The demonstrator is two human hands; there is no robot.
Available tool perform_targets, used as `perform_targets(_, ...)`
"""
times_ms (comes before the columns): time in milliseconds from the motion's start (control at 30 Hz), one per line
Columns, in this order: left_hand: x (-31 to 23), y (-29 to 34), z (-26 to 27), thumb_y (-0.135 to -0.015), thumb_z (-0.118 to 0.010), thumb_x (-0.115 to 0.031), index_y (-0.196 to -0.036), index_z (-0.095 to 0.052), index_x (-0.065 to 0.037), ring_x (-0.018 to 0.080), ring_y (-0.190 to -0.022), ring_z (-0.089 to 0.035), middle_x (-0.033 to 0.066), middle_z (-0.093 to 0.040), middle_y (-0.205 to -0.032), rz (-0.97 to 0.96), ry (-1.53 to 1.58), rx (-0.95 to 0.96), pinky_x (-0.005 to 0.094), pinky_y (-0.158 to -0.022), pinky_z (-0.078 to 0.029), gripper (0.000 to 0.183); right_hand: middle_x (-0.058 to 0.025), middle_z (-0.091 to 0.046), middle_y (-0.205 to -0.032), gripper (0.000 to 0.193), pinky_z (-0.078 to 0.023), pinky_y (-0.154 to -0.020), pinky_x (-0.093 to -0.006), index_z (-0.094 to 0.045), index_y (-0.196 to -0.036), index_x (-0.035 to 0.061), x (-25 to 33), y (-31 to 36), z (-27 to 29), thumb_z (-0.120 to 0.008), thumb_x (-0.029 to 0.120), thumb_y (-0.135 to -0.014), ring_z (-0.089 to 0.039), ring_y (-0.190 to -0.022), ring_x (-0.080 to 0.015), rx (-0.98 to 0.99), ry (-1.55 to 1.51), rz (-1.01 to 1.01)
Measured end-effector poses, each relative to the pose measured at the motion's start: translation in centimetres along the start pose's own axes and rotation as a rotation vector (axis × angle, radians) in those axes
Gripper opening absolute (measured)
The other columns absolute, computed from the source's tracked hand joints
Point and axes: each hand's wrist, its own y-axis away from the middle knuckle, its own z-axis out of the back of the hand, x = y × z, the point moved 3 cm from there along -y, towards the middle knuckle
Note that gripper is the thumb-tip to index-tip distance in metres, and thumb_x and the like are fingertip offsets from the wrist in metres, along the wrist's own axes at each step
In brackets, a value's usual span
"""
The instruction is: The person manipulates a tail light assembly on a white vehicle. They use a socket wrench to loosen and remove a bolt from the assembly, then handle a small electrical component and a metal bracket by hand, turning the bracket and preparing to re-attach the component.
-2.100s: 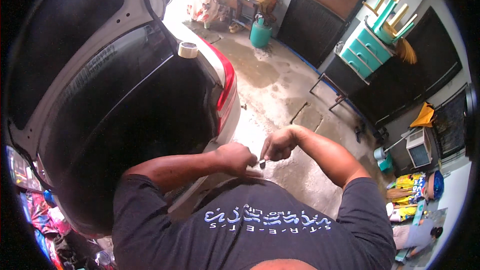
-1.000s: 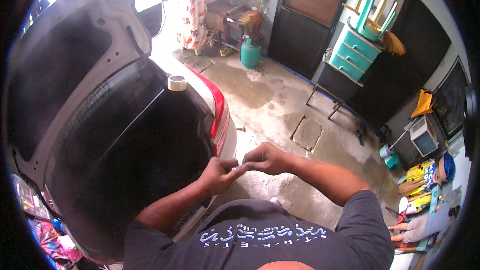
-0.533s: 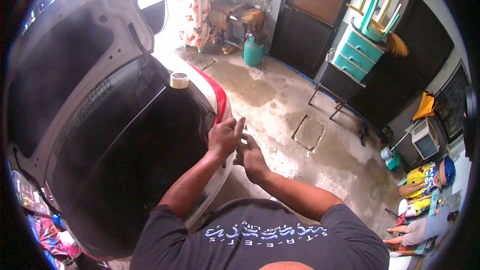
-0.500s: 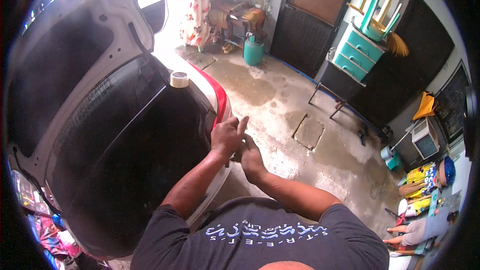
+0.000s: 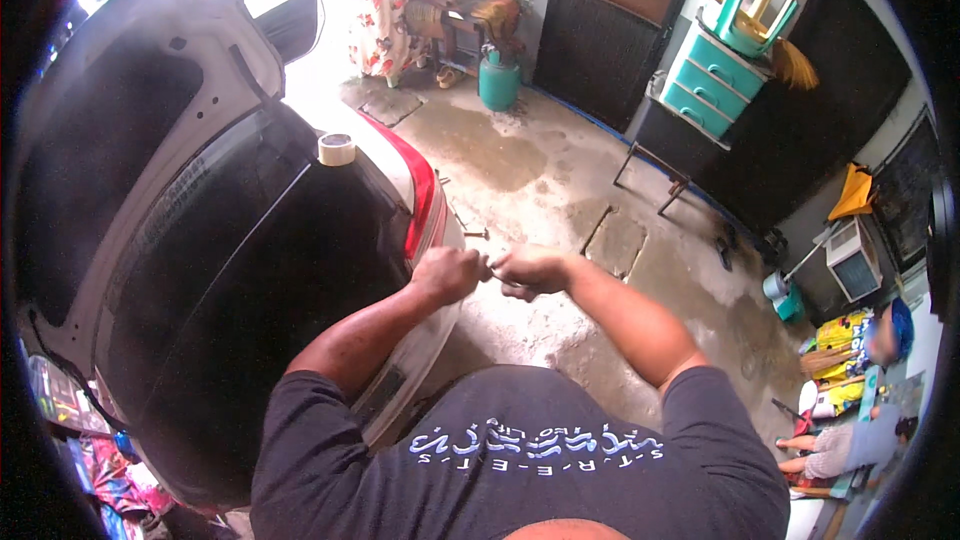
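Observation:
My left hand [image 5: 447, 275] is closed, its fingers bent in toward my right hand [image 5: 532, 271]. The two hands nearly meet at the car's rear corner, and a small thing between the fingertips is too blurred to name. My right hand's fingers are curled as well. Just left of my left hand is the red tail light [image 5: 430, 202] of a white car, whose tailgate [image 5: 175, 130] stands raised. A roll of tape [image 5: 337, 149] rests on the car's rear ledge. Past my hands a short metal piece with a crossbar end [image 5: 477, 234] shows beside the bumper.
The dark cargo opening [image 5: 270, 290] lies to my left. Concrete floor [image 5: 600, 310] stretches to my right. Farther off stand a green gas cylinder [image 5: 499, 80], a metal-legged stand [image 5: 650, 178] and a teal drawer unit [image 5: 712, 85]. A person [image 5: 845, 445] sits at the far right.
My hands have shifted from one over the other to side by side, knuckles level. My right forearm has swung up and outward. The whole view has shifted slightly.

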Motion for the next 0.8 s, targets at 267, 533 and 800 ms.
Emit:
perform_targets(267, -13.8, -0.5, 5.2, -0.099, -0.063, -0.051, -0.092, -0.072, -0.009, 0.0386, -0.075, -0.073, 0.0158, -0.073, -0.078, -0.505, 0.153, 0.306, 0.0498, -0.07, -0.058, 0.044, 0.0078, -0.041, -0.062, 0.016, -0.025, -0.04, -0.0245, -0.058, -0.09, 0.0159, 0.6, 11.3, 5.4, -0.063, 0.019, -0.105, -0.036, -0.047, -0.0057, 0.734, 0.284, -0.406)
perform_targets(533, -23.2, -5.8, 12.3, -0.103, -0.066, -0.032, -0.089, -0.076, -0.006, 0.0289, -0.066, -0.071, 0.0168, -0.07, -0.072, -0.415, 0.745, 0.086, 0.0414, -0.066, -0.055, 0.032, 0.0072, -0.04, -0.059, 0.027, -0.025, -0.037, -0.0241, -0.059, -0.085, 0.0011, 4.5, 20.9, 11.1, -0.067, 0.018, -0.104, -0.036, -0.044, -0.0047, 1.064, 0.124, -0.123)
perform_targets(800, -19.4, -17.8, 11.7, -0.107, -0.059, -0.027, -0.07, -0.054, -0.004, 0.0053, -0.065, -0.039, -0.0056, -0.045, -0.067, 0.229, 1.2, -0.744, 0.029, -0.058, -0.034, 0.044, 0.0015, -0.05, -0.061, 0.031, -0.031, -0.04, -0.0285, -0.063, -0.102, 0.0029, 3.7, 14.6, 12.0, -0.055, 0.032, -0.109, -0.039, -0.041, -0.0099, 0.835, -0.823, 0.47)
